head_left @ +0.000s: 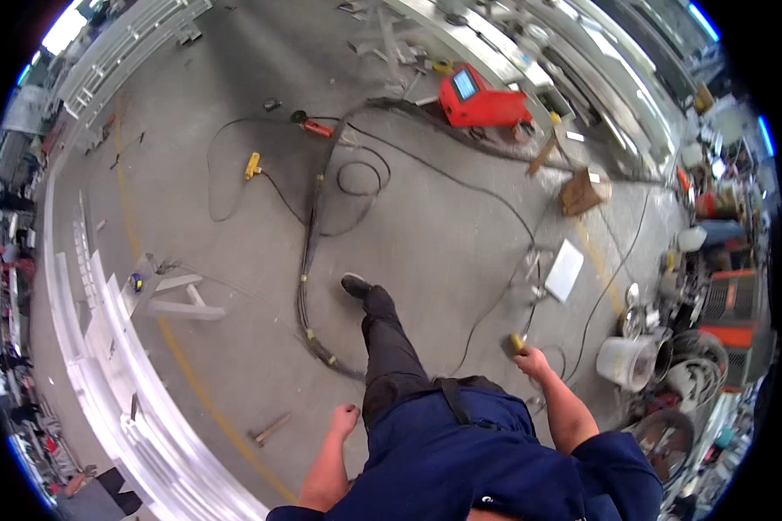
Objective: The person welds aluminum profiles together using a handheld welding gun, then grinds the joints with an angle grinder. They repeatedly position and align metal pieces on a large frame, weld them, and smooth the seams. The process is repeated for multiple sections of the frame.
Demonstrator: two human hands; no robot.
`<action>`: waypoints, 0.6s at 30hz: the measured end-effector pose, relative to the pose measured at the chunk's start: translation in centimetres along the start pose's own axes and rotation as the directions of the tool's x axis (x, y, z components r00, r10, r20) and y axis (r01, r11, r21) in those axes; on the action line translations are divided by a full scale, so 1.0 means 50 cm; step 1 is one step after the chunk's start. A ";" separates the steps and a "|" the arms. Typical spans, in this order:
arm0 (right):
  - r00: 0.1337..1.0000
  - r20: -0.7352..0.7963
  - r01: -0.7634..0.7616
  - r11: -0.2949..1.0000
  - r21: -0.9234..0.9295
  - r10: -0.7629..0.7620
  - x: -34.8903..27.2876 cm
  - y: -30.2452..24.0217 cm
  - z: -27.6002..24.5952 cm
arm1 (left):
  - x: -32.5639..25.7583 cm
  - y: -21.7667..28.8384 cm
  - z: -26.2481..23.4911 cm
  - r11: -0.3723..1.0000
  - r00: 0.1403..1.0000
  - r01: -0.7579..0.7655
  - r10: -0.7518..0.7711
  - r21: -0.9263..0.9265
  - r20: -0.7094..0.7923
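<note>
Evidently the right hand (533,360) is closed around a small yellow-ended tool (518,343), too blurred to name, carried out past the right hip, probably so that it clears the legs. A thin dark cable (530,323) appears to lead up to it, though whether they join I cannot tell. The left hand (345,420) hangs on the other side with its fingers apparently curled; nothing shows in it, and how tightly it is closed I cannot tell. Ahead, one shoe (354,285) is set forward beside the thick hose bundle (304,286), which lies in a long loose curve, likely giving slack between its ends. It bends round toward the red machine (482,100) near the far bench, perhaps parked there to leave floor space for the hose. On the left, pale metal profiles (148,434) run side by side, presumably to keep them straight and sorted, while the hammer (274,429) lies on the floor between them and the left hand, seemingly just put down within reach.
</note>
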State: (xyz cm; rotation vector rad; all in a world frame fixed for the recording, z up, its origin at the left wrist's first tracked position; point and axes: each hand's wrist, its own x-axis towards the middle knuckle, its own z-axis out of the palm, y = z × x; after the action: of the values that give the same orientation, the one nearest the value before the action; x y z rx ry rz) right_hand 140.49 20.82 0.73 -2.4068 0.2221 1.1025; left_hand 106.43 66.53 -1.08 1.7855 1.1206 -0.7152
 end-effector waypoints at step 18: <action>0.944 0.290 0.314 0.711 -0.629 -0.159 0.905 -0.990 -0.171 | 0.741 0.429 -0.454 0.913 0.898 0.108 -0.259 -0.393 -0.355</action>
State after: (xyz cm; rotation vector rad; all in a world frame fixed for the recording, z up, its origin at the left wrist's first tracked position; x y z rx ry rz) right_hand 192.83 62.09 -10.62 -2.7632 -0.6696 1.4861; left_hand 141.98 97.19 -13.14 1.5481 1.6037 -0.2184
